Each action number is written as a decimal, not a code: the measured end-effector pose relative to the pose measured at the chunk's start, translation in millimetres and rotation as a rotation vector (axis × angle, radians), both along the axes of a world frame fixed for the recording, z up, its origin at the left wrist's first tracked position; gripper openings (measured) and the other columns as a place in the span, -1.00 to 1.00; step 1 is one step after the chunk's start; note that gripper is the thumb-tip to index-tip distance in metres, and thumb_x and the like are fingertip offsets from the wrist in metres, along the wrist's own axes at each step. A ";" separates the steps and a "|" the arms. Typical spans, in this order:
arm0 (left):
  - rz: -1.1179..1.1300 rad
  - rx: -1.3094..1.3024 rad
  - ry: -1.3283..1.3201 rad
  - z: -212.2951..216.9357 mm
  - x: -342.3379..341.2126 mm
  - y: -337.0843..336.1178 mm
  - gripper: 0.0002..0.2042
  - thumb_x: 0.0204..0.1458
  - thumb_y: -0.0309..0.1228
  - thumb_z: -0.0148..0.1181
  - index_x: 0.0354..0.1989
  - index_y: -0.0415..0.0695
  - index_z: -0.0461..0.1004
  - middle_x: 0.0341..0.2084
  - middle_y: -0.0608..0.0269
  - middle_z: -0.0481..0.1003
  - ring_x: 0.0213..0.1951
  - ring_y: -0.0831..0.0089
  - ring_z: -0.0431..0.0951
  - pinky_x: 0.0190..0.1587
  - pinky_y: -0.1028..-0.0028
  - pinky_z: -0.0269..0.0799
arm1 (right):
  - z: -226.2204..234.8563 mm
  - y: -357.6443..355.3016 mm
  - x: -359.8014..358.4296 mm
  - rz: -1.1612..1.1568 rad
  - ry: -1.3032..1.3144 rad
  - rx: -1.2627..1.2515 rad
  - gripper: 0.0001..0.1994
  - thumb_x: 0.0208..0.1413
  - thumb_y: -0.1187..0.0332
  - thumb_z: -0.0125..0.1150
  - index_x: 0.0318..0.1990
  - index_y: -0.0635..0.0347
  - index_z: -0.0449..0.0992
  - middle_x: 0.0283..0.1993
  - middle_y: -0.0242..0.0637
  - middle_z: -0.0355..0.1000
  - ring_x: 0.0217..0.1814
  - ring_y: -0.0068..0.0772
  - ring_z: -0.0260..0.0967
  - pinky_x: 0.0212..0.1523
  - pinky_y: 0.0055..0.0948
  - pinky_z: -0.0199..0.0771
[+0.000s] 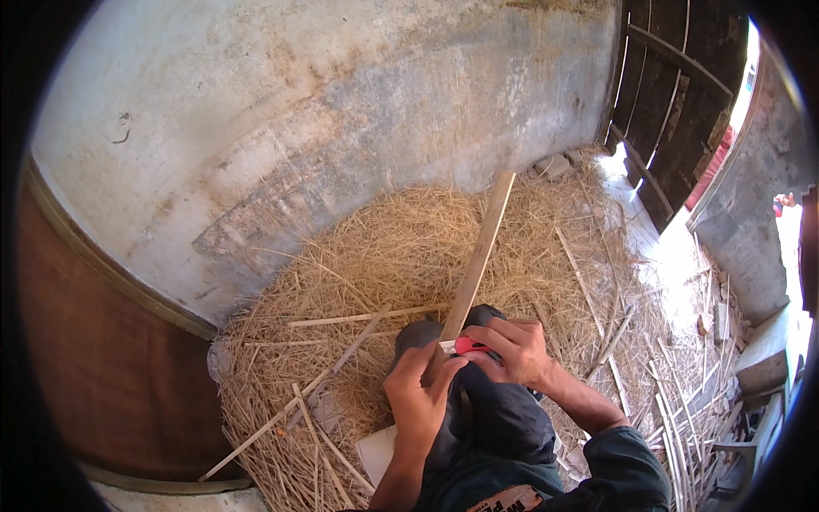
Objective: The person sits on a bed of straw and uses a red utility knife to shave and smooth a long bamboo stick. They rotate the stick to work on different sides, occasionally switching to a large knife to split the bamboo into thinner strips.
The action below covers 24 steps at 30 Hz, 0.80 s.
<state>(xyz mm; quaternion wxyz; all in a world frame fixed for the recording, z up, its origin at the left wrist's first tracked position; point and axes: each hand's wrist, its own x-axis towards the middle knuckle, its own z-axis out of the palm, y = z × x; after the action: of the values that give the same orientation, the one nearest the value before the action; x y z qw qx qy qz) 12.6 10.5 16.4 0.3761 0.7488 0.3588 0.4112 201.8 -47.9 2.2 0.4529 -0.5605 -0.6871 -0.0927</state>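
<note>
My left hand [414, 401] is closed around the lower end of a long, flat wooden strip [479, 263], which tilts up and away over my knees. My right hand [516, 352] is closed on a small red and black tool [466, 345], pressed close against the strip near its lower end. A small pale piece shows between the tool and my left fingers; its kind is too small to make out. The fingertips of both hands nearly meet there. My fingers cover most of the tool and the strip's bottom end.
Straw [401, 230] covers the floor around my legs, with several loose thin sticks [264, 435] on it. A stained wall [341, 111] rises ahead. A dark plank door [674, 94] stands at the far right, and a brown panel [111, 358] at the left.
</note>
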 end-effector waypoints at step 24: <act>-0.177 -0.574 -0.142 -22.4 -16.8 6.0 -0.75 0.34 -0.33 0.28 0.01 -0.26 0.67 -0.55 0.51 0.39 -0.52 0.75 0.28 -0.49 0.63 0.16 | -14.5 10.8 10.3 -0.040 0.053 0.039 -0.74 0.10 0.24 0.48 -0.11 0.10 0.66 -0.38 -0.35 0.53 -0.51 -0.28 0.53 -0.51 -0.31 0.51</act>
<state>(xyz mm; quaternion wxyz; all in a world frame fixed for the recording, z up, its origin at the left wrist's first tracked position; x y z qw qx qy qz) -4.2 16.6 -6.0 0.6308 0.6096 0.3666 0.3099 212.2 -37.1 -12.2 0.4798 -0.5675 -0.6616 -0.1002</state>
